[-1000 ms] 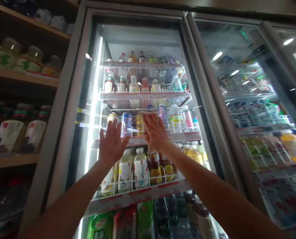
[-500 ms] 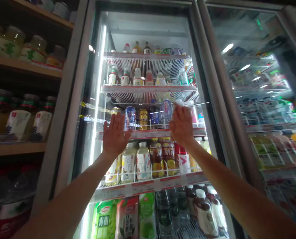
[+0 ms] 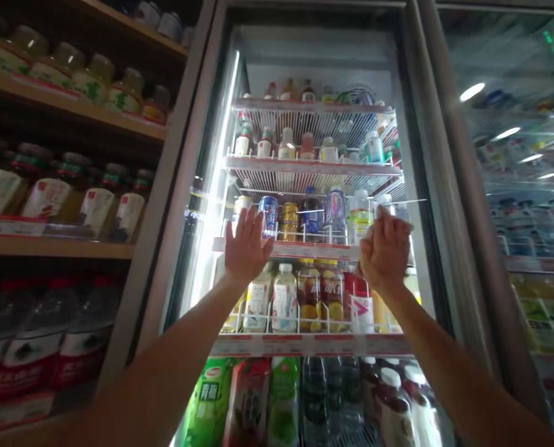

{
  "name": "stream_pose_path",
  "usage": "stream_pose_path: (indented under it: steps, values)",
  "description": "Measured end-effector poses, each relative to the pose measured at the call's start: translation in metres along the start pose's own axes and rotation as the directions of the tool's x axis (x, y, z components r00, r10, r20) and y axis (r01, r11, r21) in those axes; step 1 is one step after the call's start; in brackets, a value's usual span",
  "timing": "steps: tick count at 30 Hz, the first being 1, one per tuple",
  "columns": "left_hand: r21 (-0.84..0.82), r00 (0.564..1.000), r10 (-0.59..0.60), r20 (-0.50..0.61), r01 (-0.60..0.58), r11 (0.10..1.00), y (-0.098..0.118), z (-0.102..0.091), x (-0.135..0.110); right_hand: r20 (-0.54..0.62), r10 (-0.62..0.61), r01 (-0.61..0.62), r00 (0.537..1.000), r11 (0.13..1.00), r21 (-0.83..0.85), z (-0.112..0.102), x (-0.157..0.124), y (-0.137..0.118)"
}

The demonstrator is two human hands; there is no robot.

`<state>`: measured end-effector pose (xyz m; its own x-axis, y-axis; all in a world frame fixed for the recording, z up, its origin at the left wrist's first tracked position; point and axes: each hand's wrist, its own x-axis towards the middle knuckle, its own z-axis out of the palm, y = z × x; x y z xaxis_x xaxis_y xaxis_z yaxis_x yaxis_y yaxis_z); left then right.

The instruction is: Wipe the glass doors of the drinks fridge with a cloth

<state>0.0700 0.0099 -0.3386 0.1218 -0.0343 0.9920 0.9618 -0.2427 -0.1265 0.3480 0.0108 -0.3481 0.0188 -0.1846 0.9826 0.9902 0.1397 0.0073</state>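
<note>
A vertical LED strip (image 3: pixel 217 186) throws hard white glare through the cooler; the wooden shelves (image 3: pixel 58 248) at left lie dim, the adjacent glass door (image 3: pixel 505 186) carries ceiling-light reflections, the right hand (image 3: pixel 385 251) blurs slightly, and straight lines bow near the edges

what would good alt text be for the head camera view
Two bare hands, the left hand spread and the right hand partly curled, are raised at a glass-door drinks fridge stocked with bottles and cans on wire shelves. Wooden shelves of jars stand left.
</note>
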Motion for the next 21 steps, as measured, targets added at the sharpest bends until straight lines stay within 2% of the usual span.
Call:
stream_pose_path:
  steps: [1,3,5,6,7,9,12,14,16,18,21]
  values:
    - [-0.001,1.0,-0.03,0.001,0.03,1.0,0.004,0.001,0.0,0.016,-0.014,0.014,1.0,1.0,0.011,0.002,-0.002,-0.015]
    - [-0.006,0.995,-0.1,0.001,0.1,0.995,0.01,0.001,-0.002,0.079,-0.12,0.117,0.99,0.992,0.049,0.005,-0.007,-0.054]
    - [-0.012,0.991,-0.133,-0.006,0.133,0.991,0.013,0.001,-0.004,0.128,-0.264,0.253,0.956,0.963,0.098,0.006,-0.013,-0.085]
    - [-0.016,0.992,-0.122,-0.008,0.122,0.992,0.013,0.0,-0.005,0.137,-0.319,0.304,0.938,0.945,0.118,0.005,-0.016,-0.093]
    - [-0.02,0.995,-0.1,-0.01,0.1,0.995,0.012,-0.001,-0.006,0.139,-0.349,0.333,0.927,0.934,0.127,0.004,-0.018,-0.094]
    - [-0.026,0.998,-0.062,-0.016,0.062,0.998,0.008,-0.002,-0.009,0.135,-0.332,0.319,0.933,0.941,0.115,-0.001,-0.022,-0.074]
    - [-0.041,0.998,-0.061,-0.032,0.059,0.997,0.007,-0.001,-0.015,0.086,-0.138,0.136,0.987,0.99,0.027,-0.012,-0.022,-0.009]
    - [-0.052,0.995,-0.091,-0.045,0.089,0.995,0.011,0.001,-0.02,0.034,0.007,-0.006,0.999,1.0,-0.027,-0.018,-0.019,0.032]
    - [-0.054,0.992,-0.118,-0.053,0.115,0.992,0.018,0.004,-0.024,0.004,0.099,-0.099,0.995,0.994,-0.048,-0.02,-0.015,0.051]
    - [-0.052,0.99,-0.128,-0.06,0.125,0.991,0.023,0.005,-0.028,0.014,0.108,-0.108,0.994,0.993,-0.039,-0.019,-0.013,0.04]
    - [-0.054,0.99,-0.119,-0.07,0.116,0.992,0.025,0.004,-0.03,0.123,-0.045,0.042,0.991,0.999,0.033,-0.014,-0.021,-0.017]
